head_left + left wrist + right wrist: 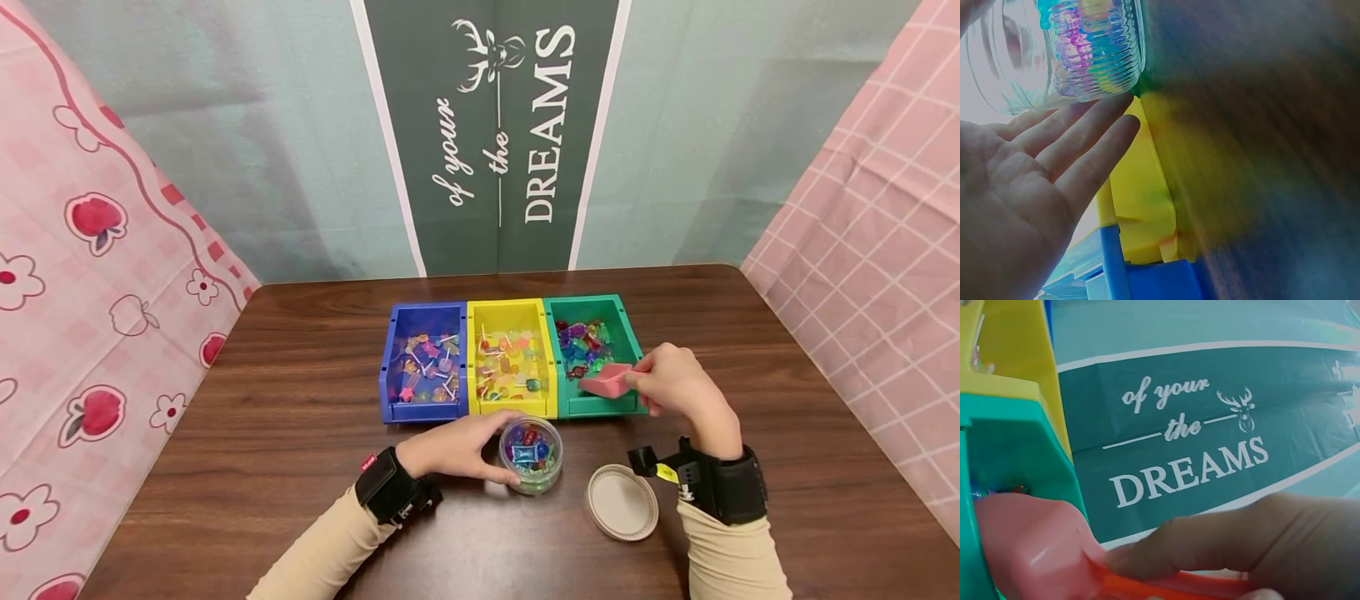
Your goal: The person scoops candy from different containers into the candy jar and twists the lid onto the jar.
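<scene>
My right hand grips the handle of a pink scoop over the front of the green bin. In the right wrist view the thumb lies along the handle, and the scoop hides most of the bin's contents. Wrapped candies lie in that bin. My left hand holds a clear ribbed jar on the table, thumb on its near side and fingers on its far side. Colourful wrapped candies fill the lidless jar. The left wrist view shows nearly straight fingers against the jar.
A yellow bin and a blue bin, both with small lollipop-like and star-shaped pieces, adjoin the green one. A round pale lid lies right of the jar on the brown table. Fabric curtains hang around.
</scene>
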`<action>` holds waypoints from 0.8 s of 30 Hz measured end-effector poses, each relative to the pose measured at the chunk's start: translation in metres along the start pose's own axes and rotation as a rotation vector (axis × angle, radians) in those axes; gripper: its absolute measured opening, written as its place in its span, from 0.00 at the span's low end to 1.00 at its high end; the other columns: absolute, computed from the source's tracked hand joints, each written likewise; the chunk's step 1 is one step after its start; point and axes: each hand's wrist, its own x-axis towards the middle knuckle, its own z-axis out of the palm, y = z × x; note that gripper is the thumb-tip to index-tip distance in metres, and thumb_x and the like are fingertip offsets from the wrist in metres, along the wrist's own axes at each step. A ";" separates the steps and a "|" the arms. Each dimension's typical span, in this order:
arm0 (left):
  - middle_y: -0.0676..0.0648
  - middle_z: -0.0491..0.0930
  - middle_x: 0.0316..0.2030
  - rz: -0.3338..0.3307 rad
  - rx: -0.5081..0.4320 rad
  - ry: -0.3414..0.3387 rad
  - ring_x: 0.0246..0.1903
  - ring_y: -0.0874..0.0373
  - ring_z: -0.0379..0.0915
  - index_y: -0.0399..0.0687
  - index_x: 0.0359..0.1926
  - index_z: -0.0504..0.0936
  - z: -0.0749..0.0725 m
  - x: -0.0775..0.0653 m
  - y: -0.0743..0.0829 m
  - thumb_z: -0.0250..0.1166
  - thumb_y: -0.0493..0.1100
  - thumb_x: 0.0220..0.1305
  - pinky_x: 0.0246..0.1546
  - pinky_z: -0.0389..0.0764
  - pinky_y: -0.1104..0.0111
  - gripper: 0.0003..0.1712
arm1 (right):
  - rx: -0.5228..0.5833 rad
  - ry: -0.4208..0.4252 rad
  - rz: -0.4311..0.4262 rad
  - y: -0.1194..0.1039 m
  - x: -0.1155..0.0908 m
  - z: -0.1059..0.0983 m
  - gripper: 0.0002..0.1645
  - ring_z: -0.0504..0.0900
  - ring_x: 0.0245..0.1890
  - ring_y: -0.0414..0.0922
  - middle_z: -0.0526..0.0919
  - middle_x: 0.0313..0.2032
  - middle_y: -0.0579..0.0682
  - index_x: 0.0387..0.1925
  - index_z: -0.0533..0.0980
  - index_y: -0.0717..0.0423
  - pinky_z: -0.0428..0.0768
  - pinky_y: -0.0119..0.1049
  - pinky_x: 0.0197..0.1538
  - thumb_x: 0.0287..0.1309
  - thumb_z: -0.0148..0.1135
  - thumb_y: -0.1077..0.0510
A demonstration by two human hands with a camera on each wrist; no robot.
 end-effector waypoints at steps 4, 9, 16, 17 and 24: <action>0.47 0.71 0.60 -0.004 -0.001 -0.004 0.58 0.62 0.66 0.48 0.68 0.58 0.000 0.000 0.001 0.64 0.62 0.53 0.61 0.72 0.62 0.47 | -0.016 0.016 0.041 -0.002 0.002 0.003 0.18 0.74 0.10 0.42 0.72 0.06 0.44 0.17 0.80 0.64 0.70 0.34 0.21 0.57 0.59 0.57; 0.47 0.72 0.60 0.002 0.004 -0.003 0.58 0.62 0.66 0.47 0.68 0.58 0.000 0.000 0.001 0.64 0.63 0.53 0.61 0.72 0.62 0.47 | -0.032 0.024 0.077 -0.004 0.004 0.005 0.20 0.73 0.11 0.42 0.73 0.05 0.45 0.14 0.79 0.63 0.66 0.34 0.19 0.58 0.59 0.57; 0.47 0.72 0.60 -0.003 -0.004 -0.003 0.58 0.62 0.66 0.47 0.68 0.58 -0.001 0.000 0.001 0.65 0.62 0.53 0.61 0.72 0.62 0.47 | -0.087 0.043 0.102 -0.010 0.005 0.009 0.23 0.75 0.14 0.46 0.74 0.05 0.46 0.09 0.77 0.60 0.67 0.34 0.21 0.57 0.59 0.57; 0.47 0.72 0.60 -0.003 -0.005 -0.003 0.58 0.62 0.66 0.47 0.68 0.58 -0.001 0.000 0.001 0.65 0.62 0.53 0.61 0.72 0.62 0.47 | -0.094 0.045 0.105 -0.010 0.005 0.010 0.24 0.75 0.14 0.46 0.74 0.05 0.47 0.08 0.77 0.60 0.67 0.35 0.22 0.58 0.59 0.57; 0.47 0.72 0.60 -0.003 -0.003 -0.007 0.58 0.62 0.66 0.47 0.67 0.58 0.000 0.000 0.000 0.65 0.62 0.53 0.61 0.72 0.62 0.46 | -0.127 0.054 0.156 -0.014 0.008 0.015 0.28 0.71 0.15 0.47 0.74 0.05 0.49 0.03 0.73 0.58 0.63 0.32 0.17 0.58 0.56 0.55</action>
